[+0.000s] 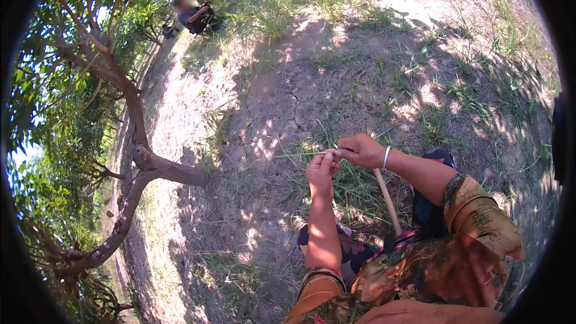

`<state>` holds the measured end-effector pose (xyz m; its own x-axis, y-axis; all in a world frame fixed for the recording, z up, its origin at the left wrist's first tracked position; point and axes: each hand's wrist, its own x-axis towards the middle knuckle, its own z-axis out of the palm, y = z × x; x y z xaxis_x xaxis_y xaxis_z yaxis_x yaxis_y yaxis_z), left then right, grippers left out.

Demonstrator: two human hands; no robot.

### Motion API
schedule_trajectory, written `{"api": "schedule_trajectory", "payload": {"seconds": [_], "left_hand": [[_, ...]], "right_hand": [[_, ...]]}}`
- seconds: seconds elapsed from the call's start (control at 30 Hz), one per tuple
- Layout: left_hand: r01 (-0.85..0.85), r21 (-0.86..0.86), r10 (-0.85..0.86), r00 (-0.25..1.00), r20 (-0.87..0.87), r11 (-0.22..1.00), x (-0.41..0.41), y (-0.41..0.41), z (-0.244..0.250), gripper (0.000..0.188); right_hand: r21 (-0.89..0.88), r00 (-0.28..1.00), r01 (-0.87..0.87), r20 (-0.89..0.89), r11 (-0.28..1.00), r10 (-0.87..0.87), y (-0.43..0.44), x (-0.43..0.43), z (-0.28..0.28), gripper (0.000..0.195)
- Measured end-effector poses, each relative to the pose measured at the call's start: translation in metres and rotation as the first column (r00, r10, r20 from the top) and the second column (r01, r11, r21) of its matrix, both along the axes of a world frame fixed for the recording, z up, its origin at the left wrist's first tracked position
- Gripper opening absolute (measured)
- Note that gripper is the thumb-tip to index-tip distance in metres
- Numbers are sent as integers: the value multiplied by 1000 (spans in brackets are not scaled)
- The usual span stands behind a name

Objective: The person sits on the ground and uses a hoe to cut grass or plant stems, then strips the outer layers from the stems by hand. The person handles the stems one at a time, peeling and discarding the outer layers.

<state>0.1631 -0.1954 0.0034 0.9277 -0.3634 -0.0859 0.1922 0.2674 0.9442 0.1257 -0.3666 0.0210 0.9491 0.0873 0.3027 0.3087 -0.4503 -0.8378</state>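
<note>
My left hand [320, 174] and my right hand [362, 151] meet in front of my body, fingertips touching. Between them they pinch a thin green grass stem [294, 155], whose free end points left. A pale metal bangle [386, 157] circles my right wrist. Below the hands lies a heap of long green grass [360, 191] on the soil. A wooden handle [388, 202] slants from under my right hand towards my lap; its far end is hidden. It appears apart from both hands, though the overlap makes this hard to judge.
A forked tree trunk [173, 168] rises at the left, with leafy branches [49, 202] beyond it. Dry, cracked soil [288, 103] bears scattered grass tufts [434, 123]. Another person [195, 18] is low to the ground at the upper left, with a further figure behind.
</note>
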Motion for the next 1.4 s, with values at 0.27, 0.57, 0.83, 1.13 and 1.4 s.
{"api": "schedule_trajectory", "payload": {"seconds": [0.27,0.57,0.83,1.13,1.4], "left_hand": [[-121,258,36,949,312,959,-2,-3,-5,14],[-105,223,37,957,289,969,-5,-2,-1,14],[-20,250,-33,978,206,968,-3,-3,-11,16],[-296,290,137,876,463,910,-8,-2,7,11],[-697,471,-320,347,882,541,-5,2,19,9]], "right_hand": [[134,975,-35,-214,990,63,-3,0,4,26],[102,978,-34,-200,994,53,-1,-1,6,26],[76,993,-99,-51,992,103,-1,-2,1,24],[-168,999,34,-20,985,-38,-5,-2,3,23],[-356,1000,19,-8,934,-24,-10,-3,-4,23]]}}
